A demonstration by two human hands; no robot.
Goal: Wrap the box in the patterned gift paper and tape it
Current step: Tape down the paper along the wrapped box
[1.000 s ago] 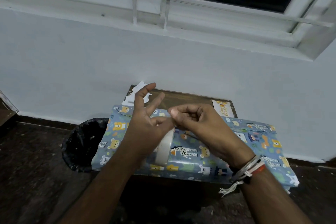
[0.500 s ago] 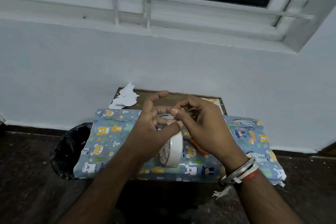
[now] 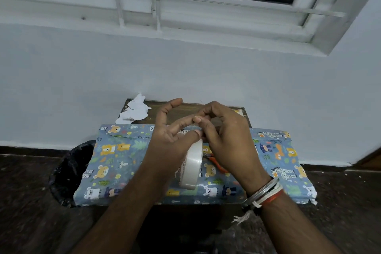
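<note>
The long box in blue animal-print gift paper (image 3: 115, 163) lies flat on the brown wooden table (image 3: 185, 110). Above its middle the left hand (image 3: 171, 142) grips a whitish roll of clear tape (image 3: 192, 168). The right hand (image 3: 228, 142) pinches at the roll's top, probably the loose end. That end could slip or restick, and the unheld paper might spring open.

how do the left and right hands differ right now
The left hand grips the tape roll from the side, with one finger raised. The right hand has its fingers curled, pinching at the roll's top rim. The right wrist wears bangles and threads, while the left wrist is bare. Both hover over the wrapped box.
</note>
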